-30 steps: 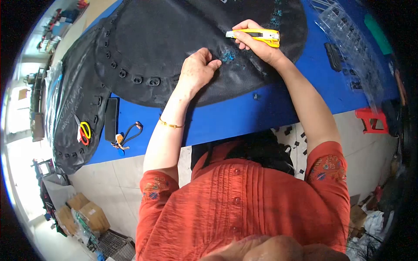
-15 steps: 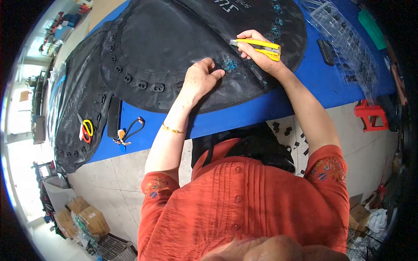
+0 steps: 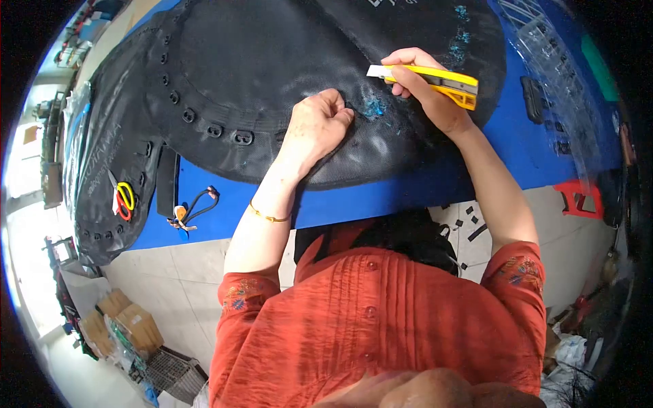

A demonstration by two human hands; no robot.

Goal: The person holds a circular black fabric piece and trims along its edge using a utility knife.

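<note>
A large round black mesh sheet (image 3: 245, 61) with black plastic loops along its edge lies on the blue table (image 3: 326, 207). My left hand (image 3: 316, 122) rests on the mesh near its front edge, thumb and fingers pinched on a bit of the black mesh. Just right of it is a patch of blue scraps (image 3: 374, 109). Above the mesh, my right hand (image 3: 425, 88) is wrapped round a yellow box cutter (image 3: 442, 80), its blade pointing left.
Scissors (image 3: 123, 200) lie on another black sheet (image 3: 102, 156) at left, near a black strip (image 3: 166, 182) and a corded tag (image 3: 194, 212). Clear plastic trays (image 3: 554, 75) and a black case (image 3: 532, 100) are at right. A red stool (image 3: 579, 200) stands on the floor.
My right hand has moved right and slightly down with the cutter. The fingers of my left hand have drawn closer together. The view has shifted slightly.
</note>
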